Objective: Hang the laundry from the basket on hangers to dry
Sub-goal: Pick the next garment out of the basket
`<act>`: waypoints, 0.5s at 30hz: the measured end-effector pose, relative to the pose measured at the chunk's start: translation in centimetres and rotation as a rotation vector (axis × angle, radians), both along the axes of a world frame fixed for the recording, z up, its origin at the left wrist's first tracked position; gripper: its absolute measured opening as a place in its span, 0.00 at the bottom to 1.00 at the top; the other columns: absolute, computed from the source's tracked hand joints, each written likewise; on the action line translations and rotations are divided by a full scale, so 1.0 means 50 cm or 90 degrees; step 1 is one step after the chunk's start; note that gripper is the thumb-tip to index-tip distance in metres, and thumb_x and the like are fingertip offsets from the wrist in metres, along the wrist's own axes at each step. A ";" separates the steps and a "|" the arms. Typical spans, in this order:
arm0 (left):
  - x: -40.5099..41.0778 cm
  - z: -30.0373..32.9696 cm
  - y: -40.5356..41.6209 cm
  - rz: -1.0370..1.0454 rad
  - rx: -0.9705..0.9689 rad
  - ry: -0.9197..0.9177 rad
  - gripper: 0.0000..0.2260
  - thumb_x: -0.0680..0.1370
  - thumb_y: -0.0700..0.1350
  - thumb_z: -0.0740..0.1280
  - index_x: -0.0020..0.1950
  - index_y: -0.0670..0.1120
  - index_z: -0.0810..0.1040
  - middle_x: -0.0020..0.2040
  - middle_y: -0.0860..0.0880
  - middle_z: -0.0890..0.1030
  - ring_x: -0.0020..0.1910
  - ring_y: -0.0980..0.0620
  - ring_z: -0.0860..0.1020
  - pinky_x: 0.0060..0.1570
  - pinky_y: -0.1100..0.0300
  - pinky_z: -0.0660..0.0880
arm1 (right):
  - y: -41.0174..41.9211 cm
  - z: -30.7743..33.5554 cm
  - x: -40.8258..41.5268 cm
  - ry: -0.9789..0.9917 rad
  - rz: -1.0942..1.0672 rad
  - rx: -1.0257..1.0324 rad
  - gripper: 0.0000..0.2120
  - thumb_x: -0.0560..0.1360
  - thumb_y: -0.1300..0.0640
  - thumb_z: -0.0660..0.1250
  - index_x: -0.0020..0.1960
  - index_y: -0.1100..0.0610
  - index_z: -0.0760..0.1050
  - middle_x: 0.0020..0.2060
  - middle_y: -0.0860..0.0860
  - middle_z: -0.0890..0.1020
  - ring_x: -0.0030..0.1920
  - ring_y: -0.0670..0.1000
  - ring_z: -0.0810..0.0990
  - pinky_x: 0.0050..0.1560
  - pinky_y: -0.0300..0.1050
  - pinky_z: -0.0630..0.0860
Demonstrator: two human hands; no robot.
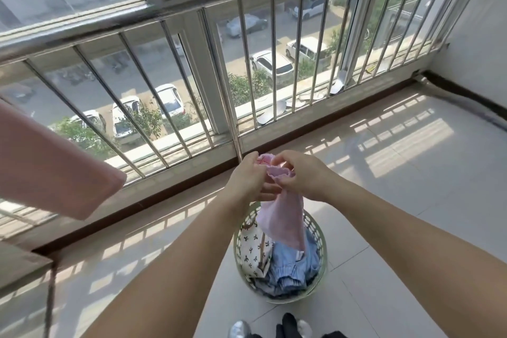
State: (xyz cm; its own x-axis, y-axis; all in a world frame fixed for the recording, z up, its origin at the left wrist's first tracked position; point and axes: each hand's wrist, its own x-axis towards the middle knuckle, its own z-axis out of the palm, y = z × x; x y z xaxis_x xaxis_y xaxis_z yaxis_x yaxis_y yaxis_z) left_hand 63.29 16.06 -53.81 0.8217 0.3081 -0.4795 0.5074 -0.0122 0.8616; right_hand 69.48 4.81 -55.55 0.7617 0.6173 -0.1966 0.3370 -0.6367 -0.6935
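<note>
A small pale pink garment (285, 218) with a frilled edge hangs from both my hands above the laundry basket (322, 252). My left hand (248, 180) grips its top from the left, and my right hand (300, 173) pinches the frilled edge from the right. The light green basket stands on the tiled floor below. It holds a white cloth with black bows (253, 251) and light blue clothes (293, 269). No hanger is in view.
A pink cloth (52, 162) hangs at the left. A steel railing (175, 5) with vertical bars runs in front of the window. Sunlit floor tiles (397, 178) lie to the right. Dark and silver things (277, 328) lie at my feet.
</note>
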 end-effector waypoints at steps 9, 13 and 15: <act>0.005 -0.129 0.066 -0.408 0.705 0.020 0.19 0.69 0.53 0.71 0.58 0.54 0.73 0.68 0.48 0.61 0.70 0.46 0.59 0.66 0.50 0.58 | -0.029 -0.040 0.020 0.178 0.098 0.050 0.17 0.68 0.70 0.66 0.52 0.54 0.77 0.36 0.45 0.78 0.33 0.39 0.72 0.33 0.27 0.68; 0.012 -0.190 0.074 -0.452 0.542 0.042 0.13 0.69 0.45 0.72 0.41 0.50 0.67 0.45 0.51 0.73 0.45 0.49 0.71 0.38 0.60 0.66 | -0.037 -0.103 0.036 0.159 0.088 -0.028 0.16 0.69 0.68 0.66 0.54 0.54 0.78 0.38 0.45 0.75 0.34 0.39 0.71 0.30 0.25 0.66; 0.016 -0.239 0.074 -0.452 0.493 0.055 0.12 0.70 0.43 0.70 0.40 0.50 0.66 0.41 0.52 0.70 0.42 0.49 0.69 0.35 0.58 0.64 | -0.038 -0.154 0.046 0.127 0.092 -0.090 0.17 0.69 0.67 0.65 0.55 0.54 0.77 0.38 0.45 0.74 0.36 0.41 0.71 0.31 0.26 0.66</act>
